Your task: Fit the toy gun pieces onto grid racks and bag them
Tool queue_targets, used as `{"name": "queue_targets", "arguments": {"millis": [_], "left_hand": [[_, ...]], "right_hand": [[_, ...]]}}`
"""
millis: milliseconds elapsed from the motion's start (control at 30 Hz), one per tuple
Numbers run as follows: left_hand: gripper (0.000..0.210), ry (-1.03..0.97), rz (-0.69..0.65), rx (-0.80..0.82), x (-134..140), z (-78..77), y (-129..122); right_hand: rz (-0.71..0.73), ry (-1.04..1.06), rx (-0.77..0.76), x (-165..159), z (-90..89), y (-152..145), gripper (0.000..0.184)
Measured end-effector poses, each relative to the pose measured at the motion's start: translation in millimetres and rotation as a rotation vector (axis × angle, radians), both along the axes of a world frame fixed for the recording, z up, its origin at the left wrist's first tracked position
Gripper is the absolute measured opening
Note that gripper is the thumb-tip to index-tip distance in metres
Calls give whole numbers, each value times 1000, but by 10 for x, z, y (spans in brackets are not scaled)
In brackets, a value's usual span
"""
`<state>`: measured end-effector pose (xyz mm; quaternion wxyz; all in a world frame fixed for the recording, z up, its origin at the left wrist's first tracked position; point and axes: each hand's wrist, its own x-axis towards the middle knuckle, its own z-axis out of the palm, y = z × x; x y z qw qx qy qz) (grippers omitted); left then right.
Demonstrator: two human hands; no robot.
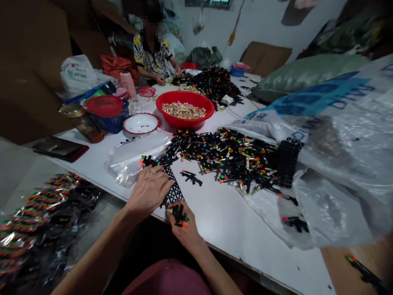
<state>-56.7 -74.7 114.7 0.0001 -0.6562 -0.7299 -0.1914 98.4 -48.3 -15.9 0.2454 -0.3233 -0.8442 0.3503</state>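
My left hand, with a ring on one finger, is closed over a black perforated plastic strip. Its fingertips bend down out of sight. Just past its knuckles are black toy guns with orange tips. At the near end of the strip, close to the table edge, my right hand is closed around a small black toy gun with green and orange ends. Another toy gun lies alone on the white table, right of the strip.
A big pile of toy guns spreads beyond my hands, beside a large plastic sack. Behind are a red basin of small colourful pieces and a white bowl. Packed bags lie lower left. A person sits across the table.
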Motion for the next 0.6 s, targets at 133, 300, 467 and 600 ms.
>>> {"name": "queue_targets", "arguments": {"millis": [133,300,467,600], "left_hand": [[34,24,-36,18,-12,-55,5],[33,17,-59,56,-52,-81,5],[33,-16,-41,75,-66,-92,-39],[32,-13,-9,89,-42,-109,-38]], "right_hand": [[40,-219,155,-153,76,3,18],[85,-292,136,-194,55,72,12],[63,-138,89,-103,-88,119,16],[82,-70,97,-74,-59,104,18]]}}
